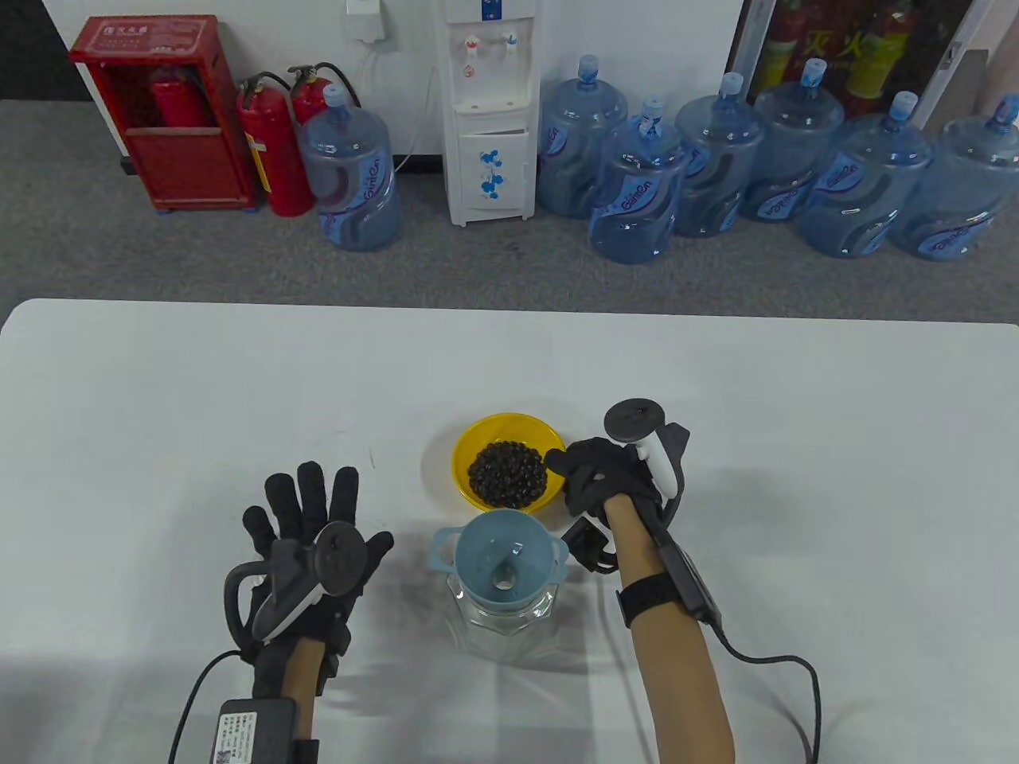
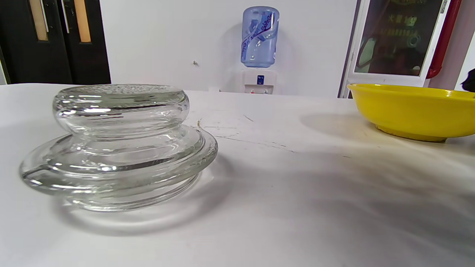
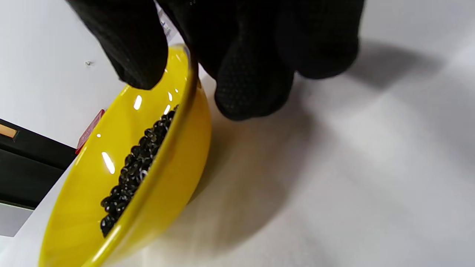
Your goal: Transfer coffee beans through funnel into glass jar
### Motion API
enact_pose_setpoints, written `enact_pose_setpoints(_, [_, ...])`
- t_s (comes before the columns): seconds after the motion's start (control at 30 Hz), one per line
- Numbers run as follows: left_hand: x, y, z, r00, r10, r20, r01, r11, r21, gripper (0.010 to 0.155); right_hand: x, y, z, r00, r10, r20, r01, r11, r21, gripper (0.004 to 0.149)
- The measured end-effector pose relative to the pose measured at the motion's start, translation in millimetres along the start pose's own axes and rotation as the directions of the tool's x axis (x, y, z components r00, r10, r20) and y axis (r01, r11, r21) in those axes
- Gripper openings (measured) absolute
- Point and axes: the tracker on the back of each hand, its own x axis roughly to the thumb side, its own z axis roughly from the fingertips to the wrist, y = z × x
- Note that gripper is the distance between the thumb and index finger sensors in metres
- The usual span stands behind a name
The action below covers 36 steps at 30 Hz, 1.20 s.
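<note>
Glass lid point(image 2: 115, 148) lies beside spread left fingers point(image 1: 310, 493); right fingers point(image 3: 252, 85) pinch yellow bowl point(image 1: 478, 442) rim.

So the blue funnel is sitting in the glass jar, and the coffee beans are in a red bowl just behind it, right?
Not quite: the bowl is yellow, not red, as the table view shows. The coffee beans do lie in it, just behind the blue funnel seated in the glass jar.

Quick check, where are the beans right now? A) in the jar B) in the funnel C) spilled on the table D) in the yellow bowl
D: the beans lie heaped in the yellow bowl, whose rim the right hand holds; the funnel on the jar shows none.
</note>
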Motion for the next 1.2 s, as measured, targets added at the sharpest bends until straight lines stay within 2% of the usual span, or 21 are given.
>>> enact_pose_setpoints(0.13, [-1, 0, 0, 1.0, 0.001, 0.0, -0.001, 1.0, -0.007, 0.081, -3, 2, -6, 0.999, -0.038, -0.011, 0.038, 0.999, -0.002, 0.052])
enact_pose_setpoints(0.33, [-2, 1, -1, 1.0, 0.0, -0.015, 0.0, 1.0, 0.004, 0.082, -8, 0, -7, 0.997, -0.076, 0.009, 0.076, 0.997, 0.016, 0.048])
enact_pose_setpoints(0.57, [-1, 0, -1, 1.0, -0.016, -0.015, 0.016, 1.0, -0.023, 0.082, -12, -17, 12, 0.994, -0.087, 0.066, 0.097, 0.981, -0.168, 0.047])
enact_pose_setpoints(0.77, [0, -1, -1, 1.0, -0.015, -0.012, 0.014, 1.0, -0.026, 0.082, -8, -55, 45, 0.981, -0.141, 0.131, 0.167, 0.963, -0.212, 0.047])
enact_pose_setpoints(0.9, [1, -1, -1, 1.0, -0.016, -0.01, 0.016, 0.999, -0.029, 0.082, 4, -82, 76, 0.962, -0.193, 0.196, 0.235, 0.946, -0.223, 0.048])
enact_pose_setpoints(1.07, [2, -2, -2, 1.0, -0.013, -0.001, 0.013, 0.999, -0.034, 0.082, 20, -105, 117, 0.937, -0.22, 0.27, 0.28, 0.937, -0.208, 0.048])
enact_pose_setpoints(1.2, [0, -6, -4, 1.0, -0.001, -0.004, 0.001, 0.998, -0.056, 0.082, 32, -112, 146, 0.923, -0.188, 0.337, 0.272, 0.936, -0.223, 0.048])
